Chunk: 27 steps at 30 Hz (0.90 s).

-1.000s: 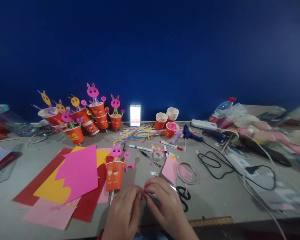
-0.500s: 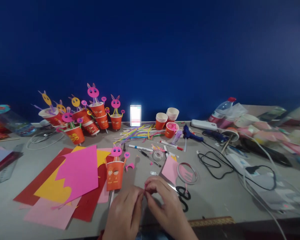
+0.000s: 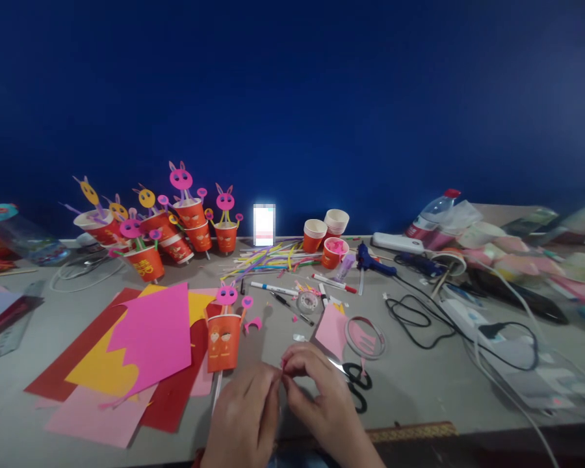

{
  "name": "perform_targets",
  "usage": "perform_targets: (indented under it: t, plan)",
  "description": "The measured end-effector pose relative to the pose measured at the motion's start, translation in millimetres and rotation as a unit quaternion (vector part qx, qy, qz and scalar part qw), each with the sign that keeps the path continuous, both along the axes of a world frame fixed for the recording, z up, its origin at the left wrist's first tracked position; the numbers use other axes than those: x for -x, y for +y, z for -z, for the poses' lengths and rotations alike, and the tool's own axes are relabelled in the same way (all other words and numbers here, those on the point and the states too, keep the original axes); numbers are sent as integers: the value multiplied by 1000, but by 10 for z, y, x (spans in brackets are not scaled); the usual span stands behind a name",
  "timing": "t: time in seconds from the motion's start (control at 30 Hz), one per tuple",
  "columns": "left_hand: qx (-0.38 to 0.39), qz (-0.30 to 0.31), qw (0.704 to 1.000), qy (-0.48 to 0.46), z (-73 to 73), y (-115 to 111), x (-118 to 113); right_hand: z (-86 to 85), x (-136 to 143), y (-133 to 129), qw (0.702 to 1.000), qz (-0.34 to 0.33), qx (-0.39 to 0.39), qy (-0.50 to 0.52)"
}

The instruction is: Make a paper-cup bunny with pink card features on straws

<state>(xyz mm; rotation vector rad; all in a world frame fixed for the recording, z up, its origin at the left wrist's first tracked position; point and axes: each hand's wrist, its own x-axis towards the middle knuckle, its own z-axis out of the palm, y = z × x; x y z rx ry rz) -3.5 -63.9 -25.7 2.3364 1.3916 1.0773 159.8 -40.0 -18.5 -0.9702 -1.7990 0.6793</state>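
Note:
Near the front edge of the table, my left hand (image 3: 246, 409) and my right hand (image 3: 316, 393) meet at the fingertips. Both are closed in a pinch on a tiny pink piece (image 3: 285, 364), mostly hidden between the fingers. Just beyond my left hand stands a red paper cup (image 3: 223, 341) with a pink rabbit face (image 3: 227, 294) on top. Beside that cup lies a curved pink scrap (image 3: 253, 325). Black-handled scissors (image 3: 358, 383) lie by my right hand, their blades partly hidden behind it.
Coloured sheets (image 3: 156, 338) lie left. Decorated cups (image 3: 190, 227) stand at the back left, pipe cleaners (image 3: 268, 260) and stacked cups (image 3: 314, 235) at the back middle. Tape roll (image 3: 365, 338), glue gun (image 3: 370, 260), power strip (image 3: 472, 325) and cables are to the right.

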Motion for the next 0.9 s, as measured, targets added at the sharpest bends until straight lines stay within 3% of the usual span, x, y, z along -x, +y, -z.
perform_targets:
  t: [0.53, 0.9]
  plan:
    - [1, 5, 1000, 6, -10, 19, -17, -31, -59, -19, 992, 17, -69, -100]
    - [-16, -15, 999, 23, -33, 46, -55, -70, -26, -5, 990, 32, -58, -125]
